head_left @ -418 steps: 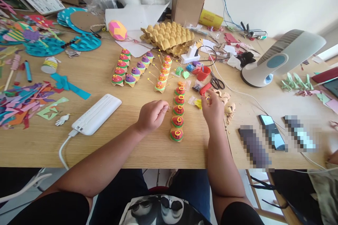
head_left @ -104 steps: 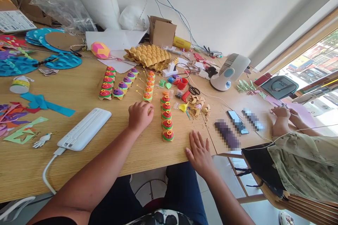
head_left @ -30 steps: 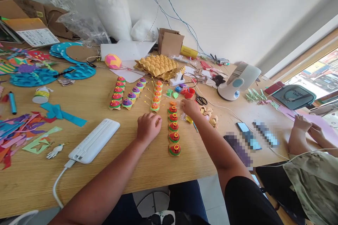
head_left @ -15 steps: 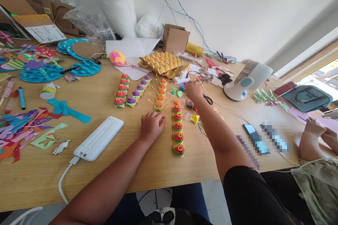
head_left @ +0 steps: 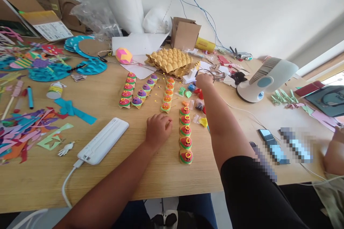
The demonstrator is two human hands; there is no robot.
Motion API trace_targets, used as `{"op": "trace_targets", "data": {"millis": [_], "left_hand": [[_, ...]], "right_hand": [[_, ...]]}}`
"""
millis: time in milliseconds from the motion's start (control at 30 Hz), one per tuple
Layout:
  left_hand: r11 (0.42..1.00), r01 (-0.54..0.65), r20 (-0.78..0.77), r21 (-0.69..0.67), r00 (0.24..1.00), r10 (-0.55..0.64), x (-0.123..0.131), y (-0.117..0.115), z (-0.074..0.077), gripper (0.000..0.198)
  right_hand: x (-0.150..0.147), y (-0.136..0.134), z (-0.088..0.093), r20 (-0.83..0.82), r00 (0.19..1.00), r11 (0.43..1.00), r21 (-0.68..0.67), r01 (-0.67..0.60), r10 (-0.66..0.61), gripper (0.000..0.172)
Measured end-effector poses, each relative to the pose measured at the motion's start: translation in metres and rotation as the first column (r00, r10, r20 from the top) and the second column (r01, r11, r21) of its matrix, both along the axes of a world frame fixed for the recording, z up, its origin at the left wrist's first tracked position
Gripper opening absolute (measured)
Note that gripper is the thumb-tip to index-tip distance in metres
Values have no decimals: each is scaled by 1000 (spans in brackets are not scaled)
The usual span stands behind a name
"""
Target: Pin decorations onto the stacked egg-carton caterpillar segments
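Observation:
My left hand (head_left: 158,131) rests on the tabletop with its fingers curled and pressed together; nothing shows in it. To its right lies a strip of red-and-green egg-carton caterpillar (head_left: 185,130) with smiling faces and yellow rings. An orange caterpillar strip (head_left: 167,95) with yellow-tipped feelers sits beyond my left hand. My right hand (head_left: 204,79) reaches across the table beside a white object (head_left: 190,76) and a thin black cable. Its fingers point away and are mostly hidden. Close to it are lumps of green clay (head_left: 188,94), blue clay (head_left: 191,87) and yellow clay (head_left: 203,122).
Purple (head_left: 145,90) and red caterpillar strips (head_left: 127,90) stand left of the orange one. Egg trays (head_left: 170,61) lie at the back. A white fan (head_left: 264,82) and phones (head_left: 272,146) are rightward. A power bank (head_left: 103,141) and paper scraps (head_left: 24,132) lie left.
My right hand has moved farther across the table, towards the white object and cable. My left hand stays on the table. The view has shifted slightly; the person at right shows less.

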State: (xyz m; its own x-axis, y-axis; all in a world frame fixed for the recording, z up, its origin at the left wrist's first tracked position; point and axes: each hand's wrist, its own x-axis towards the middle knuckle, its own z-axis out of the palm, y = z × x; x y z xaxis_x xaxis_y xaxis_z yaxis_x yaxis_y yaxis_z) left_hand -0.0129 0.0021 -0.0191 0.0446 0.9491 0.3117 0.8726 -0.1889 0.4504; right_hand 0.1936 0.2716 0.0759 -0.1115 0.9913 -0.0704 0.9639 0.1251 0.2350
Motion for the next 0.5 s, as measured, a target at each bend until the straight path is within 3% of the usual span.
{"op": "trace_targets", "data": {"millis": [200,500], "left_hand": [[1000,-8,3,-26,1000,8,1,-2,2,13],[1000,-14,30,-15,999,14,1,-1,0,13]], "right_hand": [[-8,20,-22,64,995,997,1,78,-78,38],[-4,51,-37,11,992,992,-25,126,-125,40]]}}
